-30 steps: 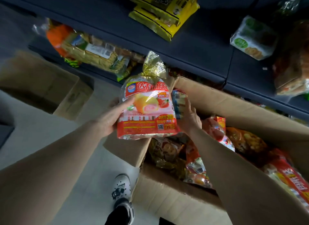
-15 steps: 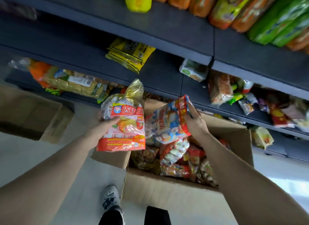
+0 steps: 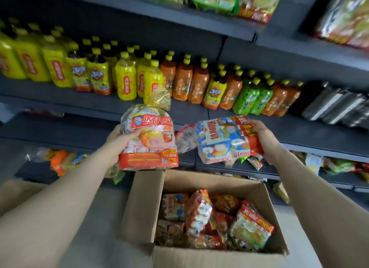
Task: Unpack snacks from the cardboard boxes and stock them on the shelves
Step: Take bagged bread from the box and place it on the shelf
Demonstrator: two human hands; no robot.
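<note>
Your left hand [image 3: 119, 140] holds the pink cake bag [image 3: 148, 140] upright: its long axis runs bottom to top, the gathered gold twist at the top pointing up toward the bottle shelf [image 3: 60, 100], the red band at the bottom. Your thumb lies across the front of the bag and your fingers curl behind its left edge. The bag hangs in the air just above the raised flap of the cardboard box [image 3: 143, 208].

Your right hand [image 3: 259, 138] grips the blue cake bag [image 3: 223, 140], which lies on its side. Its long axis runs roughly left to right, the crinkled clear end pointing left toward the pink bag, the printing turned sideways. Your fingers wrap over the top right end and the palm backs it from the right. The two bags sit just beside each other, nearly touching.

Both forearms reach forward and upward from the lower corners, converging slightly over the box. The box stands open on the floor [image 3: 99, 237] below your hands, packed with more snack bags [image 3: 209, 220].
</note>
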